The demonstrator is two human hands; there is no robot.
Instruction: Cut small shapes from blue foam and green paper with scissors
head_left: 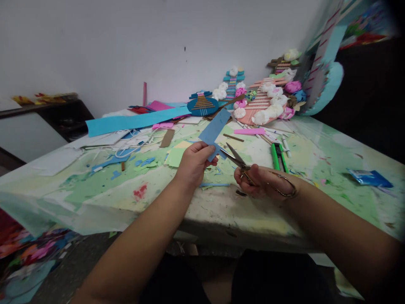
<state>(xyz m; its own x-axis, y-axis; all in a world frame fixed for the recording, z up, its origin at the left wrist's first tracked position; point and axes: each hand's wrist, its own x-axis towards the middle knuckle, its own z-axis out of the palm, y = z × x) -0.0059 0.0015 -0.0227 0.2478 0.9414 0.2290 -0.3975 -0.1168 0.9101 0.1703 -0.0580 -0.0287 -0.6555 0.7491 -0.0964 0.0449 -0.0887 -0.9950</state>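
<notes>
My left hand pinches the lower end of a blue paper strip and holds it up over the table. My right hand grips a pair of metal scissors by the handles. The scissor blades are parted and their tips touch the strip's lower right edge, just right of my left thumb. Both forearms reach in from the bottom of the view.
The paint-stained table is strewn with paper scraps. A long blue sheet, a green utility knife, finished paper crafts with white and pink flowers and a blue packet lie around. A dark shelf stands at left.
</notes>
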